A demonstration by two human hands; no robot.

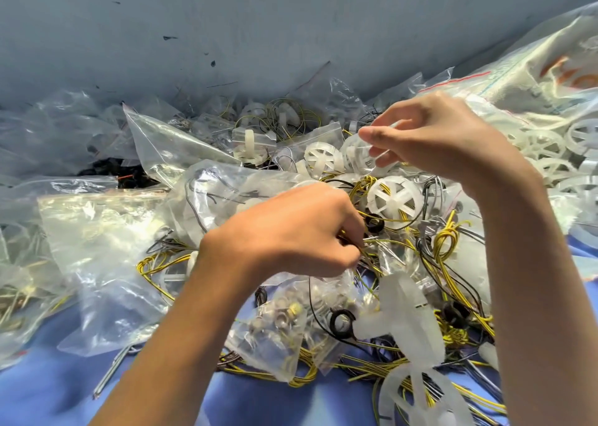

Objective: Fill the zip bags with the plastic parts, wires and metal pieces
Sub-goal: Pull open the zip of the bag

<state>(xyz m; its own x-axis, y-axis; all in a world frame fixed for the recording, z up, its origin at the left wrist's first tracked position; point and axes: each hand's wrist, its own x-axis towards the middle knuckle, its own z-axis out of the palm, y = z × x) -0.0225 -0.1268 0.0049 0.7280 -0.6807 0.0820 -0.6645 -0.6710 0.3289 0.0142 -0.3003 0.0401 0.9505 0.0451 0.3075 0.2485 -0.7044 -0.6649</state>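
My left hand [291,231] is curled in the middle of the heap and pinches thin wires [372,241] at its fingertips. My right hand [430,137] is raised above the pile and pinches the edge of a clear zip bag [365,157] holding a white plastic wheel. A white spoked plastic wheel [395,199] lies between my hands on yellow and black wires [443,241]. A zip bag of small metal pieces [281,325] sits below my left wrist. A black ring [343,323] lies beside it.
Filled and empty zip bags [106,241] cover the left side. A big bag of white wheels [550,134] lies at the right. A translucent plastic part [411,322] rests near the front on the blue table [64,377]. A grey wall [226,37] stands behind.
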